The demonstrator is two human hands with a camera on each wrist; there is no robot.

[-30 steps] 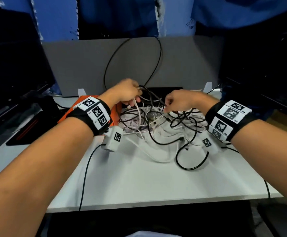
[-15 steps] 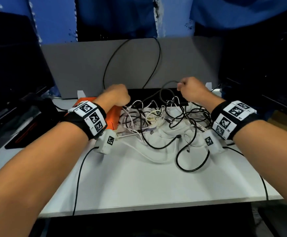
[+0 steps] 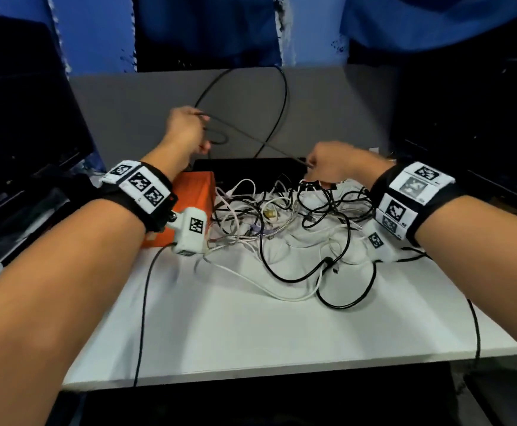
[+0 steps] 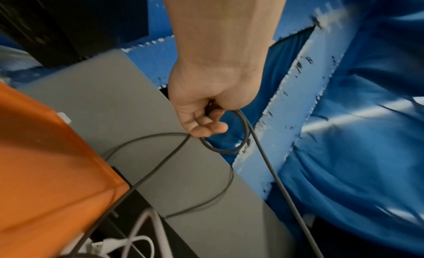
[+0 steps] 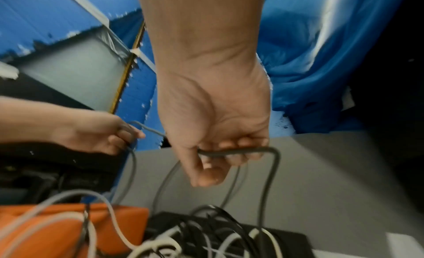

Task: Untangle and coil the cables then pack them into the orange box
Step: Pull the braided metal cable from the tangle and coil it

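Both hands, left hand [image 3: 186, 130] and right hand [image 3: 328, 162], pinch black cable [image 3: 251, 139]; pulling may drag cable pile [image 3: 282, 216] off tabletop's [image 3: 251, 333] far edge.

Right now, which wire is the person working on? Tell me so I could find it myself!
Start at the orange box on the white table, then look above it to the left hand. A dark grey cable runs from there across to the right hand. It alone is lifted and stretched between both hands, while the tangled pile of black and white cables lies on the table.
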